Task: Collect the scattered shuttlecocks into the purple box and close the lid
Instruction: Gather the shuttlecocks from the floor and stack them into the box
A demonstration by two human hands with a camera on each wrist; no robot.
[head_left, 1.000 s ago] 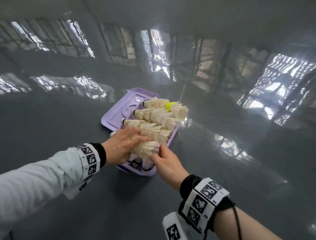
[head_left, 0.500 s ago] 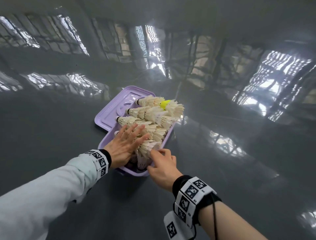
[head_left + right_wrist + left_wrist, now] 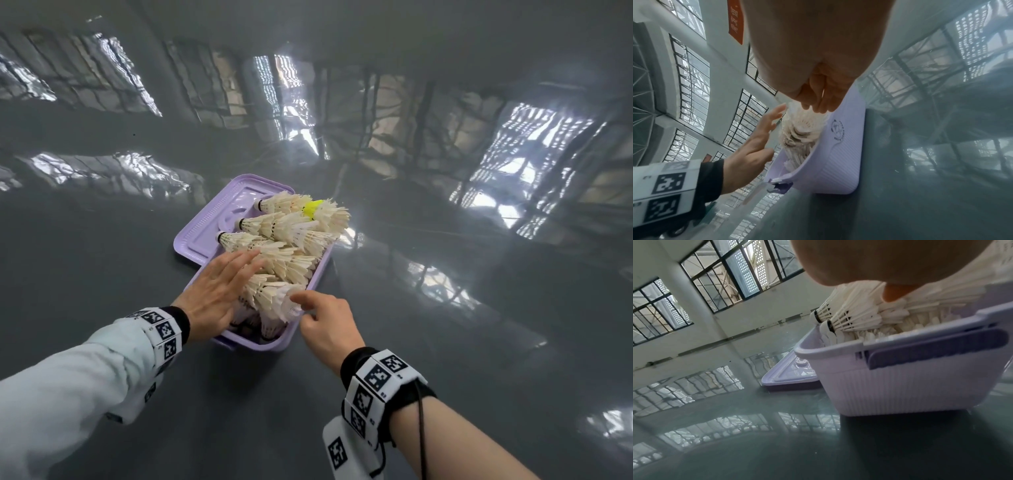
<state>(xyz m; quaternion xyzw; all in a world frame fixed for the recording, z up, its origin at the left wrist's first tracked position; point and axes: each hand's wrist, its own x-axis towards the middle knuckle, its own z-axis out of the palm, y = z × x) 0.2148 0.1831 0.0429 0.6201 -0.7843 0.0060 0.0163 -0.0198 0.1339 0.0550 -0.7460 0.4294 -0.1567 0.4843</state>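
The purple box stands on the grey floor, heaped above its rim with white feather shuttlecocks; one has a yellow cork. Its lid lies flat against the box's far left side. My left hand lies flat, fingers straight, on the near left part of the pile. My right hand is at the near right corner, index finger and thumb pinching the skirt of the nearest shuttlecock. The right wrist view shows those fingertips on the feathers, above the ribbed box wall.
A darker purple latch hangs on the box's near end wall. The glossy grey floor around the box mirrors windows. A white wall with dark-framed windows stands well beyond.
My left hand has opened flat over the pile, fingers now together. My right hand has drawn back to the near right corner and holds the nearest shuttlecock's skirt.
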